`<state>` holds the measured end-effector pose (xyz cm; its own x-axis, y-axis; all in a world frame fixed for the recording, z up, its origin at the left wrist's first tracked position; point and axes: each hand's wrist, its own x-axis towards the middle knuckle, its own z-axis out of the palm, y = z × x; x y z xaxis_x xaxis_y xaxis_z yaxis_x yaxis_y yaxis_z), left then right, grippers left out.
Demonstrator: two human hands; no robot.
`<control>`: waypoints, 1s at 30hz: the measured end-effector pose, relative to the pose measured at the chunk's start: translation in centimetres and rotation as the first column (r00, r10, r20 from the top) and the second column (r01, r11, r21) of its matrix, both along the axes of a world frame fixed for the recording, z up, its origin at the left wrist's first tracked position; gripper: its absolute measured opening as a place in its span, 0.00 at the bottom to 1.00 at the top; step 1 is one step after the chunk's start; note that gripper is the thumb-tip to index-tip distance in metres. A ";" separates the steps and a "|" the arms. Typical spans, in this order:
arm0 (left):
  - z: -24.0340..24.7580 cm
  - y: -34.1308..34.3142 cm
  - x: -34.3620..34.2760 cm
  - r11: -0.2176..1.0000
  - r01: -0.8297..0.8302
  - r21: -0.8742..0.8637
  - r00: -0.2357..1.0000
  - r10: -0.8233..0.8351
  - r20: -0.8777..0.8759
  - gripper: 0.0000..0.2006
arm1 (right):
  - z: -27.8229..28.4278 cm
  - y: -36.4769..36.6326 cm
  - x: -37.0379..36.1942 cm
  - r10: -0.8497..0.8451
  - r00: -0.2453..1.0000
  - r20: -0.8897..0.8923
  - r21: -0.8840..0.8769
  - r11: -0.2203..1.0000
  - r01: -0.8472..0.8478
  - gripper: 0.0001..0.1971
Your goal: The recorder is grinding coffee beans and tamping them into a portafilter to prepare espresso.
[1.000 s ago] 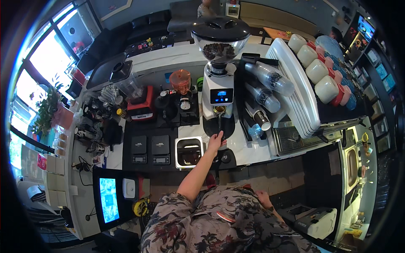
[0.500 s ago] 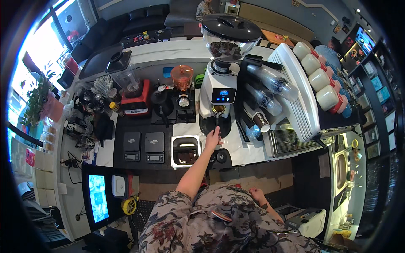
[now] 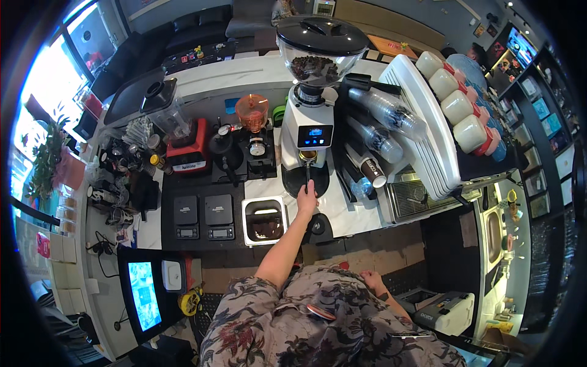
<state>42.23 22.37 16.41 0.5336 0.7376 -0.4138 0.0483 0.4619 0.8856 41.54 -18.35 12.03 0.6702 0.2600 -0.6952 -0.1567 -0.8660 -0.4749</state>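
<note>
My left hand [image 3: 307, 197] is closed round the dark handle of a portafilter [image 3: 308, 170]. Its metal basket sits under the spout of a white coffee grinder [image 3: 296, 131], which has a small lit screen and a clear hopper of dark beans [image 3: 315, 68] on top. What is in the basket is too small to make out. A round black tray [image 3: 292, 181] lies beneath the portafilter. My right hand [image 3: 372, 281] hangs by my body at the right, away from the counter, fingers curled in with nothing seen in them.
Left of the grinder stand a small orange-topped grinder [image 3: 252, 113] and a red blender [image 3: 188, 153]. Two black scales [image 3: 219, 211] and a steel bin [image 3: 244, 221] line the counter's front. To the right are stacked plastic cups [image 3: 391, 113] and a white espresso machine [image 3: 422, 134] carrying cups.
The view has shifted slightly, so the counter sits further left in it. My left hand stays on the portafilter handle under the grinder; the right hand has hardly moved.
</note>
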 end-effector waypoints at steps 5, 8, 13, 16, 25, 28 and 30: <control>-0.3 -0.6 -0.4 1.000 0.005 -0.004 1.000 -0.005 0.007 0.25 | -0.5 -0.7 -0.2 -0.033 0.999 0.007 0.029 0.999 0.033 0.14; -1.1 -0.3 -0.8 0.998 -0.018 -0.064 1.000 0.018 -0.004 0.26 | 0.2 0.1 -0.1 0.035 0.998 0.053 -0.055 0.998 -0.033 0.14; -1.0 0.5 0.1 0.975 0.164 -0.152 0.980 -0.143 0.141 0.20 | -1.7 1.2 2.2 -0.072 0.997 0.035 0.202 0.977 0.064 0.14; -1.8 0.1 -1.2 0.977 0.013 -0.211 0.992 0.013 0.122 0.15 | 2.9 7.7 2.6 0.027 1.000 -0.004 0.396 0.918 -0.023 0.13; 1.9 -1.0 -0.6 0.974 0.125 -0.190 0.985 -0.099 0.142 0.24 | 7.3 32.1 9.6 0.124 0.873 0.472 0.421 0.838 -0.347 0.29; 1.6 -1.2 -2.0 0.933 0.216 -0.289 0.954 -0.138 0.267 0.29 | 6.3 37.4 9.6 0.159 0.938 0.308 0.305 0.917 -0.256 0.33; 3.1 -1.6 -2.3 0.900 0.273 -0.340 0.954 -0.207 0.218 0.33 | 4.6 38.2 10.5 0.137 0.935 0.328 0.276 0.932 -0.234 0.31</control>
